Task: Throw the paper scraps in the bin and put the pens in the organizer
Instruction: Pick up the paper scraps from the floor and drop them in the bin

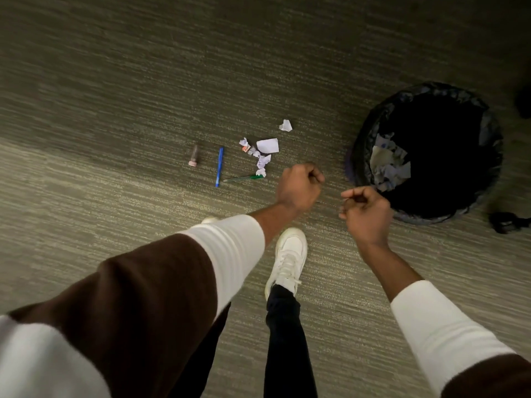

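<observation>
Several white paper scraps (263,152) lie on the carpet, one more scrap (286,125) a little farther off. A blue pen (219,166) and a green pen (244,177) lie beside them, with a short brown marker (194,156) to their left. The black bin (425,150), lined with a dark bag, stands at the right with paper inside. My left hand (300,186) hovers fisted just right of the green pen. My right hand (365,209) is curled beside the bin's near rim; nothing shows in either hand. No organizer is in view.
My white shoe (288,258) and dark trouser leg stand on the striped grey-green carpet (115,110) below the hands. A small black object (507,222) lies right of the bin, another dark shape (524,101) sits at the right edge.
</observation>
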A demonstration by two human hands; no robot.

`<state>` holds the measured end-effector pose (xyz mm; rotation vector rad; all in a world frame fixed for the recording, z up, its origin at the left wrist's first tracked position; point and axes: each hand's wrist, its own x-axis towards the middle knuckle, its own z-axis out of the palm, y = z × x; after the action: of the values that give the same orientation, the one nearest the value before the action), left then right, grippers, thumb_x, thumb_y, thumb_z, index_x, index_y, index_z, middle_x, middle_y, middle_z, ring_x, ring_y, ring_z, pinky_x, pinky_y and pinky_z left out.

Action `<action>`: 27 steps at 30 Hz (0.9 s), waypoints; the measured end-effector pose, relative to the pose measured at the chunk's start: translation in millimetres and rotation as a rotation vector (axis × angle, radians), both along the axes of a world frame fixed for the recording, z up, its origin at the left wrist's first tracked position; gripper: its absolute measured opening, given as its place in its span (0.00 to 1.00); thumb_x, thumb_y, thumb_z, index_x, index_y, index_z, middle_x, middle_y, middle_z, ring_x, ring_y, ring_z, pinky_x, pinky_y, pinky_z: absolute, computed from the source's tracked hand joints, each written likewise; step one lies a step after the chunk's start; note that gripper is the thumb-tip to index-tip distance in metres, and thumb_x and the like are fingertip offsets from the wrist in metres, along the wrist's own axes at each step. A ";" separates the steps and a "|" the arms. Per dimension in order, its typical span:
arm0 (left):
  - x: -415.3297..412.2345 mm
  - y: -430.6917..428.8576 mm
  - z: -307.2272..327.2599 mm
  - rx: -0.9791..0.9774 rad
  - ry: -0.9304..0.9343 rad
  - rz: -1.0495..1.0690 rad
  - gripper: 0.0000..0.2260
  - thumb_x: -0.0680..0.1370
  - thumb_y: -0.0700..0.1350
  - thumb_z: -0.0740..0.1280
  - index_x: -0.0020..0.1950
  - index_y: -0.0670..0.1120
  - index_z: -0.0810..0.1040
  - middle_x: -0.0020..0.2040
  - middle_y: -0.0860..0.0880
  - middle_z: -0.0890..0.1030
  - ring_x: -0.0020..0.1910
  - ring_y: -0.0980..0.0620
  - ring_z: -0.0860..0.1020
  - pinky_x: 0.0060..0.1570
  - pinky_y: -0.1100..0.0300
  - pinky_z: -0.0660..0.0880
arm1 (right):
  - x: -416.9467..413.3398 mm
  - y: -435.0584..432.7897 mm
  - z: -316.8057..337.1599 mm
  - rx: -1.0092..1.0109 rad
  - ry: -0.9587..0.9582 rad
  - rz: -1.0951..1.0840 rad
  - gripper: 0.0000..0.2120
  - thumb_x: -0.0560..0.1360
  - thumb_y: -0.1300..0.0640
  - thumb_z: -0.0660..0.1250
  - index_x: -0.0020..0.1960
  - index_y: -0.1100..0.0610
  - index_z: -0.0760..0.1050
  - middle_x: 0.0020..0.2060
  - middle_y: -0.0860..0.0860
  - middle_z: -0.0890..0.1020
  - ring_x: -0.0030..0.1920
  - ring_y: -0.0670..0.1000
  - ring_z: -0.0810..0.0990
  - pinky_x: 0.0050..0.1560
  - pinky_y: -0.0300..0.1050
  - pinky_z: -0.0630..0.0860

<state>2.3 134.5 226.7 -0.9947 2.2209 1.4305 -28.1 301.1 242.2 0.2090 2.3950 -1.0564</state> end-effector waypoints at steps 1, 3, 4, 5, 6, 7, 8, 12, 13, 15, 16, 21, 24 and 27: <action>9.4 -12.8 -6.2 -0.020 -0.034 -0.002 0.13 0.76 0.32 0.68 0.45 0.49 0.86 0.45 0.52 0.89 0.48 0.49 0.87 0.54 0.49 0.85 | 1.8 -7.8 -3.9 0.002 -0.016 0.054 0.12 0.74 0.65 0.67 0.42 0.49 0.80 0.36 0.49 0.86 0.36 0.53 0.86 0.43 0.64 0.85; 27.2 -40.8 -19.9 -0.078 -0.105 -0.010 0.12 0.76 0.35 0.67 0.43 0.51 0.85 0.46 0.53 0.89 0.49 0.50 0.86 0.56 0.50 0.84 | 2.5 -24.4 -15.4 0.006 -0.054 0.146 0.08 0.74 0.63 0.70 0.44 0.50 0.81 0.39 0.47 0.86 0.40 0.53 0.87 0.45 0.63 0.85; 35.1 -54.7 -26.7 -0.102 -0.139 -0.016 0.12 0.77 0.36 0.67 0.44 0.51 0.86 0.48 0.52 0.89 0.51 0.49 0.87 0.57 0.50 0.84 | 1.9 -33.3 -22.7 0.012 -0.078 0.188 0.06 0.75 0.61 0.73 0.45 0.51 0.81 0.39 0.47 0.86 0.42 0.53 0.86 0.46 0.62 0.85; 42.6 -68.3 -33.6 -0.121 -0.172 -0.022 0.12 0.78 0.37 0.67 0.45 0.52 0.87 0.50 0.51 0.89 0.52 0.48 0.87 0.59 0.50 0.83 | 1.1 -42.0 -31.0 0.024 -0.095 0.235 0.05 0.74 0.59 0.75 0.46 0.52 0.81 0.39 0.47 0.85 0.42 0.54 0.86 0.46 0.62 0.85; 49.3 -81.4 -40.7 -0.142 -0.201 -0.027 0.12 0.79 0.38 0.67 0.46 0.52 0.87 0.52 0.49 0.89 0.54 0.46 0.87 0.59 0.49 0.83 | -0.1 -50.9 -40.3 0.040 -0.092 0.287 0.06 0.74 0.57 0.77 0.47 0.53 0.81 0.39 0.48 0.84 0.42 0.54 0.86 0.46 0.61 0.85; 54.4 -93.4 -48.4 -0.165 -0.225 -0.030 0.11 0.79 0.39 0.67 0.48 0.51 0.87 0.53 0.48 0.89 0.55 0.44 0.86 0.60 0.47 0.83 | -1.7 -60.1 -49.8 0.062 -0.080 0.340 0.08 0.73 0.56 0.78 0.47 0.53 0.80 0.39 0.49 0.84 0.42 0.55 0.85 0.48 0.60 0.84; 58.8 -104.2 -56.3 -0.184 -0.246 -0.036 0.10 0.80 0.40 0.66 0.50 0.50 0.87 0.54 0.45 0.89 0.55 0.42 0.86 0.59 0.46 0.83 | -3.1 -69.5 -59.2 0.093 -0.075 0.386 0.10 0.72 0.54 0.79 0.48 0.53 0.79 0.40 0.50 0.85 0.42 0.55 0.85 0.49 0.58 0.84; 67.6 -139.7 -95.2 -0.234 -0.291 -0.100 0.09 0.78 0.40 0.67 0.56 0.43 0.83 0.57 0.40 0.87 0.58 0.38 0.84 0.58 0.45 0.83 | -9.7 -108.9 -107.3 0.208 -0.078 0.578 0.17 0.71 0.47 0.79 0.55 0.49 0.77 0.49 0.52 0.84 0.50 0.56 0.84 0.54 0.50 0.81; 67.5 -146.5 -106.7 -0.248 -0.298 -0.123 0.09 0.79 0.41 0.67 0.57 0.42 0.81 0.59 0.40 0.85 0.60 0.37 0.84 0.59 0.45 0.82 | -11.0 -118.3 -119.9 0.224 -0.086 0.617 0.19 0.71 0.46 0.78 0.57 0.49 0.77 0.52 0.53 0.84 0.52 0.57 0.84 0.54 0.50 0.81; 63.6 -158.2 -133.0 -0.293 -0.314 -0.169 0.12 0.81 0.43 0.68 0.62 0.41 0.78 0.64 0.39 0.81 0.64 0.38 0.81 0.61 0.45 0.81 | -12.5 -135.8 -146.6 0.258 -0.058 0.690 0.25 0.70 0.44 0.78 0.63 0.49 0.75 0.58 0.56 0.80 0.54 0.59 0.84 0.56 0.51 0.81; 61.2 -162.6 -145.7 -0.311 -0.318 -0.177 0.14 0.81 0.45 0.68 0.66 0.41 0.76 0.67 0.39 0.78 0.67 0.38 0.79 0.63 0.45 0.80 | -12.3 -143.3 -159.6 0.274 -0.023 0.721 0.28 0.70 0.43 0.78 0.66 0.50 0.74 0.60 0.57 0.78 0.56 0.61 0.83 0.57 0.51 0.81; 46.9 -174.0 -202.0 -0.459 -0.207 -0.223 0.22 0.81 0.46 0.69 0.73 0.40 0.71 0.72 0.37 0.72 0.71 0.36 0.72 0.70 0.45 0.72 | -10.8 -173.8 -222.3 0.221 0.069 0.736 0.41 0.69 0.42 0.80 0.76 0.53 0.67 0.68 0.62 0.74 0.65 0.64 0.78 0.65 0.54 0.76; 41.4 -176.8 -228.2 -0.521 -0.125 -0.287 0.26 0.79 0.46 0.68 0.76 0.43 0.69 0.73 0.39 0.70 0.72 0.37 0.70 0.69 0.45 0.70 | -9.9 -188.0 -253.1 0.183 0.065 0.787 0.42 0.70 0.44 0.79 0.77 0.56 0.66 0.68 0.61 0.78 0.65 0.62 0.80 0.66 0.53 0.76; 35.9 -174.9 -244.6 -0.532 -0.079 -0.318 0.28 0.76 0.47 0.71 0.75 0.44 0.69 0.74 0.40 0.68 0.73 0.38 0.69 0.64 0.47 0.72 | -5.8 -193.5 -271.1 0.185 0.146 0.769 0.41 0.72 0.44 0.77 0.79 0.56 0.65 0.68 0.62 0.76 0.63 0.63 0.79 0.63 0.53 0.78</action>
<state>38.2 -40.4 -17.8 -0.7689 2.6119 0.6669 -33.8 107.6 -28.9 -0.6960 2.3593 -0.4977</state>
